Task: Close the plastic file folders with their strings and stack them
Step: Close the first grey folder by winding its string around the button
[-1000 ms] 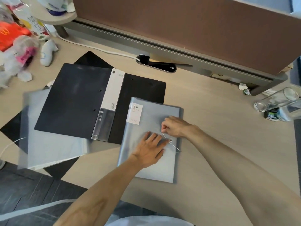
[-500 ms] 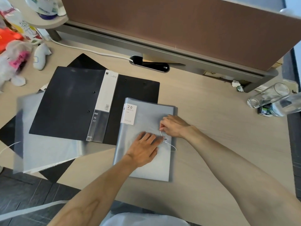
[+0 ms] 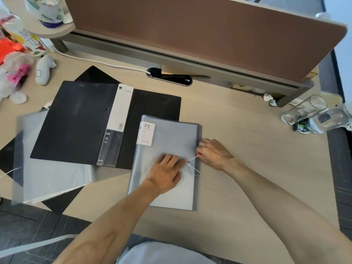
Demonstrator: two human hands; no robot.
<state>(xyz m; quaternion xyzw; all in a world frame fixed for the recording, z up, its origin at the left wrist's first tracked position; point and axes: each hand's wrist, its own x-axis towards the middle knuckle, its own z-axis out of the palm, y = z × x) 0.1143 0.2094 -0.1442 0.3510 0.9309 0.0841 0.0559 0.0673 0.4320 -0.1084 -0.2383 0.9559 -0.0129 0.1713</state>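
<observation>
A closed translucent grey folder [image 3: 171, 141] with a "20 pockets" label lies in front of me. My left hand [image 3: 167, 171] presses flat on its cover, fingertips beside the metal button [image 3: 188, 162] near the right edge. My right hand [image 3: 214, 153] pinches the white string [image 3: 193, 159], which runs taut from the button; a loop of it hangs off the folder's edge. To the left lies a black folder [image 3: 80, 121] with a white spine label, over a frosted clear folder [image 3: 49, 178] and another black one [image 3: 95, 74].
The wooden desk [image 3: 247, 149] ends at a brown partition [image 3: 190, 31] with a cable slot [image 3: 169, 78]. A glass [image 3: 302, 110] and a water bottle [image 3: 331, 119] stand at the right. Plush toys [image 3: 44, 70] and bags crowd the far left.
My right hand has moved from over the button out to the folder's right edge, drawing the string taut. My left hand stays pressed on the cover.
</observation>
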